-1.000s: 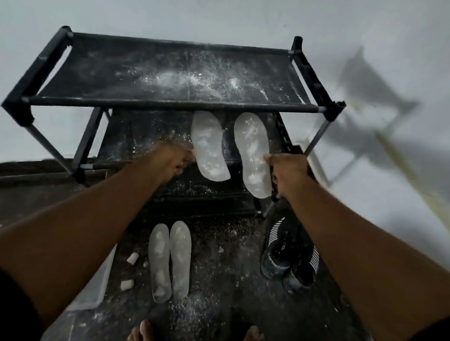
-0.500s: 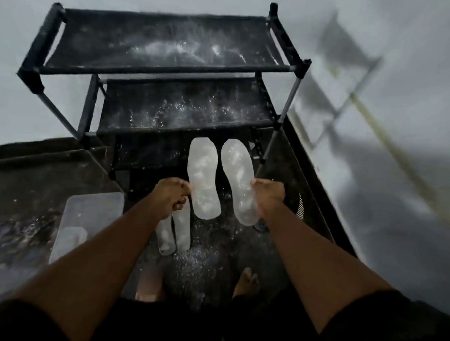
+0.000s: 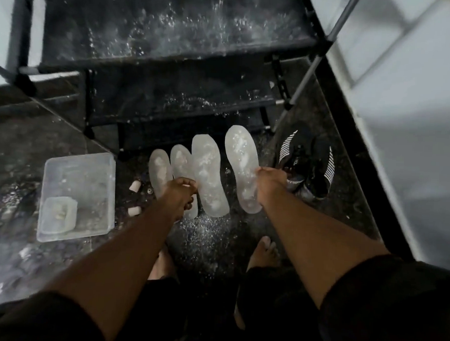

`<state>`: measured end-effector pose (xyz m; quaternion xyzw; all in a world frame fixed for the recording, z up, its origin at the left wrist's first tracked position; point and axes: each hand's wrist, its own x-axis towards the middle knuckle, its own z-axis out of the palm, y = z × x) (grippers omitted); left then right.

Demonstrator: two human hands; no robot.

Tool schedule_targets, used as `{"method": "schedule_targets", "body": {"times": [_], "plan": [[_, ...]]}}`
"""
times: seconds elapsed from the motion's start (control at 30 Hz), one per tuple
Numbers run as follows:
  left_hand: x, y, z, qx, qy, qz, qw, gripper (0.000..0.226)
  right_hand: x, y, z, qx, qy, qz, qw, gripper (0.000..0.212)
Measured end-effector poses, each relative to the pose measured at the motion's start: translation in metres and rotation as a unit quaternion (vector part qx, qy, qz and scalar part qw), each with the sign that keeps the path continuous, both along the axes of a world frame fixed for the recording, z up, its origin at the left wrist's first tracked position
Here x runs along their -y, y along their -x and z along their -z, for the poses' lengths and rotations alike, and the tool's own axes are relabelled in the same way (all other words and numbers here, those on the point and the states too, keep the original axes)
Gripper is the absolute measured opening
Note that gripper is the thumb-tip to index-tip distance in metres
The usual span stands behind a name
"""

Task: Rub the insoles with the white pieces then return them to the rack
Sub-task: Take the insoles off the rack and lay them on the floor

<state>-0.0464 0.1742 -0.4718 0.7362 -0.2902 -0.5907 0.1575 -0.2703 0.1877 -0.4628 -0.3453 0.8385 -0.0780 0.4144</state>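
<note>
**Both hands hold dusted insoles above the floor in front of the rack**

Hands first: the left hand (image 3: 179, 194) pinches the edge of one pale insole (image 3: 208, 175), fingers curled round its rim, and the right hand (image 3: 269, 182) grips the edge of a second insole (image 3: 242, 168) the same way. Both insoles point away from the person, toes toward the rack, and are streaked with white powder.

Largest in view is the black shoe rack (image 3: 172, 49), its fabric shelves speckled with white dust, standing against a pale wall (image 3: 412, 106). The dark floor (image 3: 26, 141) in front of it is also scattered with powder, thickest between the person's bare feet (image 3: 264, 252).

To the left lies a clear plastic tray (image 3: 79, 179) with a smaller clear container (image 3: 59, 214) set in its near corner; something whitish sits inside it, too blurred to tell.

Right of the held insoles, a pair of black shoes with white stripes (image 3: 306, 163) sits on the floor beside the rack's leg.

Two more insoles (image 3: 160, 167) lie side by side on the floor, partly hidden under the left hand and just beside the left-hand insole.

Smallest are two white pieces (image 3: 135, 185) on the floor between the tray and the lying insoles, one farther, one nearer.
</note>
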Motion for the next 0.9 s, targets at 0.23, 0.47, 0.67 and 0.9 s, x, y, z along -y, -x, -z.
{"method": "schedule_targets", "body": {"times": [0.23, 0.47, 0.67, 0.9], "plan": [[0.02, 0.007, 0.058, 0.019, -0.009, -0.006, 1.0, 0.027, 0.02, 0.002, 0.043, -0.165, -0.138, -0.173, 0.961, 0.07], [0.028, 0.02, 0.108, 0.045, -0.004, -0.017, 0.999, 0.031, 0.029, 0.003, 0.081, -0.234, -0.203, -0.302, 0.902, 0.062], [0.034, 0.018, 0.128, 0.065, -0.007, -0.035, 0.997, 0.033, 0.04, -0.006, 0.102, -0.256, -0.229, -0.34, 0.875, 0.056], [0.037, 0.015, 0.132, 0.07, 0.013, -0.018, 0.997, 0.013, 0.046, -0.013, 0.117, -0.259, -0.187, -0.289, 0.903, 0.045]]}}
